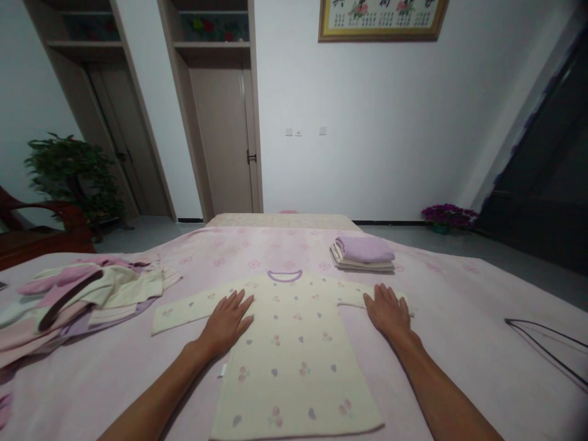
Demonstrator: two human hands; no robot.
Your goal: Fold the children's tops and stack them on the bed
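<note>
Shirt (289, 352) lies flat, sleeves (184, 313) apparently held straight under the spread left hand (229, 317) and spread right hand (389, 311). Folded clothes (365, 251) sit just beyond, apart from the sleeves.

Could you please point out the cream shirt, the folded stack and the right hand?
Cream shirt (294, 346), head view: middle of body.
Folded stack (366, 250), head view: purple top layer.
Right hand (388, 310), head view: back of hand.
</note>
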